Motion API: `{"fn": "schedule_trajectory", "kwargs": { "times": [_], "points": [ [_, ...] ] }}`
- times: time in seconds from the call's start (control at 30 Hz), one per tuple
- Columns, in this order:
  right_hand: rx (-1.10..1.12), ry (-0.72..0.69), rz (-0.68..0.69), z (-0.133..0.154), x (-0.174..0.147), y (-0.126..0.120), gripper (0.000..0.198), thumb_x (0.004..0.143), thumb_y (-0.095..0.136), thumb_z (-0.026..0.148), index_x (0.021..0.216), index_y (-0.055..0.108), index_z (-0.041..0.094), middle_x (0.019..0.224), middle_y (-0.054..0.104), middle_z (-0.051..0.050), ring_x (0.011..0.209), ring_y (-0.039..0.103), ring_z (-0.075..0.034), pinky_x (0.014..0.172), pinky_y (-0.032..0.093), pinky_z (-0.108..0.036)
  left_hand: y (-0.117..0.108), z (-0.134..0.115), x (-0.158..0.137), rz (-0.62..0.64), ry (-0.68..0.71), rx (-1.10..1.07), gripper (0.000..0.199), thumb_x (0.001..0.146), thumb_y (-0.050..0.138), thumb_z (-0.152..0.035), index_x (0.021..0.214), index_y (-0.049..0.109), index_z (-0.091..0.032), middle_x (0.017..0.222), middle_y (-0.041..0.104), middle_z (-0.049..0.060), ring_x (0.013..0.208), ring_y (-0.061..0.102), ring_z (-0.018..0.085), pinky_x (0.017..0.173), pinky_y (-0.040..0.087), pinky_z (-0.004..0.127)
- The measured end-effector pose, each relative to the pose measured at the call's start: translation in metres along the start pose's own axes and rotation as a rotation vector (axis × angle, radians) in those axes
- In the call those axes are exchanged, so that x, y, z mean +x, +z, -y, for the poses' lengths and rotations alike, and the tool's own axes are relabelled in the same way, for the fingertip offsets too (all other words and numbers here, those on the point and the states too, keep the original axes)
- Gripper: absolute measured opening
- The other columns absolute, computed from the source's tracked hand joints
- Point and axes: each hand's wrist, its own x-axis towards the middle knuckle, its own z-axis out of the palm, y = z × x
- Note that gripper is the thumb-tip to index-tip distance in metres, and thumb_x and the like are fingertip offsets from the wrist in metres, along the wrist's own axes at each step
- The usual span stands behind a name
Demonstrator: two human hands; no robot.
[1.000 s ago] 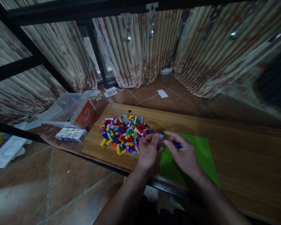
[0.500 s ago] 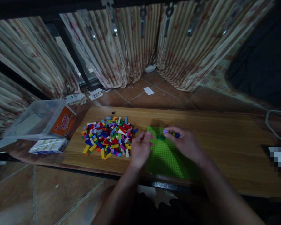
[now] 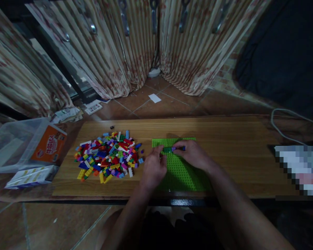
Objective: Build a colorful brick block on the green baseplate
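Note:
A green studded baseplate [image 3: 182, 177] lies on the wooden tabletop. On its far part sits a dark green brick [image 3: 168, 150]. My right hand [image 3: 193, 154] pinches a small purple brick [image 3: 174, 149] by the right end of the dark green one; I cannot tell whether the two are joined. Something blue [image 3: 183, 148] shows under the right fingers. My left hand [image 3: 155, 168] is over the plate's left edge, fingers bent and thumb apart, the fingertips close to the dark green brick's left end. No piece shows in the left hand.
Left of the plate is a heap of mixed toy bricks [image 3: 106, 158], with a small black piece [image 3: 112, 127] behind it. A clear plastic bin [image 3: 23, 139] and a white box [image 3: 32, 177] stand at the left. A pale cable [image 3: 273, 121] loops at the right.
My right hand has lowered the purple brick beside the dark green one. My left hand has curled its fingers near that brick. Two small pieces now show beside the heap. The view has shifted right.

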Motion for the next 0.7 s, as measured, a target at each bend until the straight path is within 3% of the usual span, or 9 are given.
{"fn": "schedule_trajectory", "kwargs": {
  "times": [0.33, 0.53, 0.7],
  "points": [
    [-0.135, -0.045, 0.031, -0.001, -0.002, -0.002, 0.018, 0.087, 0.059, 0.024, 0.094, 0.076, 0.024, 0.09, 0.07, -0.004, 0.083, 0.063, -0.019, 0.079, 0.045, -0.031, 0.01, 0.001, -0.001, 0.103, 0.195, 0.428, 0.052, 0.084, 0.044, -0.01, 0.135, 0.053, -0.02, 0.133, 0.054, 0.012, 0.123, 0.053, 0.023, 0.106, 0.045, 0.036],
    [-0.154, -0.042, 0.019, -0.002, -0.001, 0.002, 0.019, 0.087, 0.059, 0.022, 0.095, 0.076, 0.023, 0.091, 0.069, -0.005, 0.083, 0.063, -0.019, 0.076, 0.045, -0.031, 0.016, -0.007, -0.003, 0.177, 0.212, 0.659, 0.055, 0.084, 0.045, -0.01, 0.138, 0.049, -0.017, 0.141, 0.048, 0.017, 0.124, 0.051, 0.03, 0.103, 0.046, 0.042],
    [-0.144, -0.03, 0.01, -0.007, 0.001, 0.005, 0.019, 0.086, 0.06, 0.022, 0.095, 0.076, 0.024, 0.09, 0.07, -0.005, 0.081, 0.064, -0.019, 0.076, 0.045, -0.03, 0.015, -0.026, -0.002, 0.253, 0.166, 0.802, 0.051, 0.088, 0.037, -0.008, 0.137, 0.05, -0.016, 0.145, 0.047, 0.013, 0.117, 0.054, 0.029, 0.091, 0.054, 0.04]
  ]
}}
